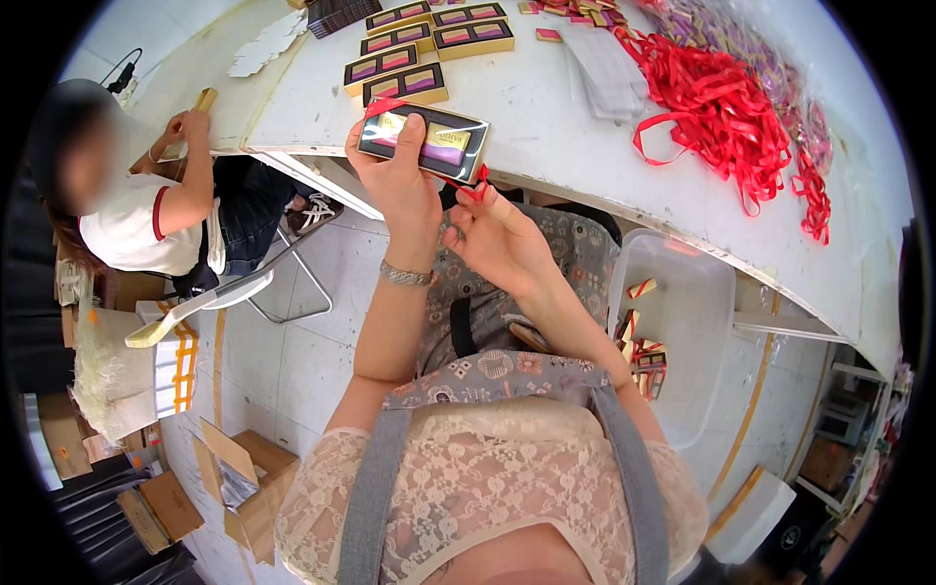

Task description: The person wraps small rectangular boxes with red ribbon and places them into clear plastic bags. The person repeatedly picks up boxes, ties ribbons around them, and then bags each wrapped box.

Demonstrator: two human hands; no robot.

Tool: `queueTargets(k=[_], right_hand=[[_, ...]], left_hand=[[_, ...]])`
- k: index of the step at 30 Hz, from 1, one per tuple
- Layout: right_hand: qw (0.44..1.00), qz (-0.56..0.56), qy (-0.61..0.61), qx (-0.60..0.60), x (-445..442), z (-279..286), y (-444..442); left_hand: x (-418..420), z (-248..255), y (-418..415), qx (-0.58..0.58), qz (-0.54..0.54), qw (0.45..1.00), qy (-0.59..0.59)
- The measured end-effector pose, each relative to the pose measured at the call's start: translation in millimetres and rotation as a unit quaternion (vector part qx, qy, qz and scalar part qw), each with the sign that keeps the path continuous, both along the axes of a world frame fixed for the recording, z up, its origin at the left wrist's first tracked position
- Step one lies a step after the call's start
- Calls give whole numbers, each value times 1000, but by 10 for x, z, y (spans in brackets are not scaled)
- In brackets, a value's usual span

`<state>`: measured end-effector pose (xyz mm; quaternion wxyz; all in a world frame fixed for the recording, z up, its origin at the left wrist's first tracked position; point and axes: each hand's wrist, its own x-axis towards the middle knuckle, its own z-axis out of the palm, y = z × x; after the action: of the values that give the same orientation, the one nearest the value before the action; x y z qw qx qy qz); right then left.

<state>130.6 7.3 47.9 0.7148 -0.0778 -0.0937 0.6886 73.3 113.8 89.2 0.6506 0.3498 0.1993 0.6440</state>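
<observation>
My left hand [398,172] grips a small Godiva chocolate box [442,139] with a clear cover, tilted above the table's front edge. Through the cover two gold, pink and purple wrapped pieces show in a dark insert. A red ribbon [383,107] crosses the box's upper left corner. At the lower right corner, my right hand [497,230] pinches the red ribbon between thumb and fingers. Just beyond the box, several gold boxes [406,82] with dark inserts and paired wrapped pieces sit on the white table [314,110].
A heap of red ribbons [720,124] lies at the right, beside clear plastic sleeves [603,73] and loose wrapped pieces [578,13]. Below the table stands a translucent bin [680,292] holding ribboned boxes [647,362]. Another person [139,219] sits at left on a folding chair [219,296]. Cardboard boxes [270,475] stand behind.
</observation>
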Motion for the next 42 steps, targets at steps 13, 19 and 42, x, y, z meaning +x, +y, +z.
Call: queueTargets(k=[13,19,42], right_hand=[[979,-137,-26,-149,196,-38,45],[899,-259,-309,-173,174,315,-168],[-63,-403,-912,43,1109,423,7]], left_hand=[[-51,-180,-126,176,140,959,175],[-125,-230,-283,14,-18,998,53],[-1,-245,-279,-21,-201,975,97]])
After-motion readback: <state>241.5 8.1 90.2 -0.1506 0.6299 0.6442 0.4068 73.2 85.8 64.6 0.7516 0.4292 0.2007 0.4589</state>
